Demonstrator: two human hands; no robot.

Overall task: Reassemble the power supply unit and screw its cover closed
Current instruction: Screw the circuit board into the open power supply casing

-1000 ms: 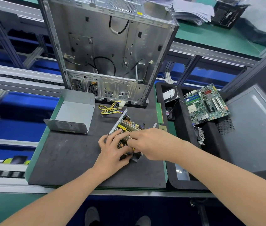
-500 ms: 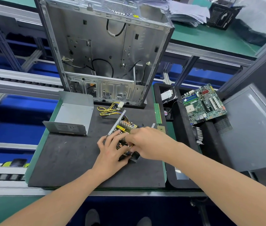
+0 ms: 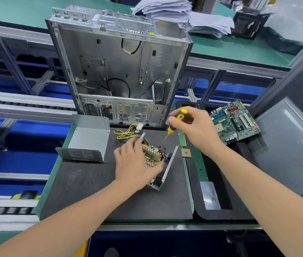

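Note:
The open power supply unit (image 3: pixel 156 156) lies on the dark mat (image 3: pixel 83 190), its circuit board and coils exposed, with a yellow and black wire bundle (image 3: pixel 126 133) behind it. My left hand (image 3: pixel 134 166) rests on the unit's left side and holds it; how its fingers lie is hard to read. My right hand (image 3: pixel 193 127) grips a yellow and black screwdriver (image 3: pixel 175 123) above the unit, tip pointing down and left, clear of the board. The grey metal cover (image 3: pixel 87 138) stands apart at the mat's left.
An empty computer case (image 3: pixel 121 71) stands upright behind the mat. A green motherboard (image 3: pixel 236 121) sits on a black foam tray (image 3: pixel 219 182) to the right, beside a grey side panel (image 3: pixel 291 145). A RAM stick (image 3: pixel 182 139) and a small chip (image 3: pixel 186 152) lie at the mat's right edge.
My right hand has left the unit and risen to the right, now holding the screwdriver. My left hand stays on the unit. The camera has tilted, showing more of the case.

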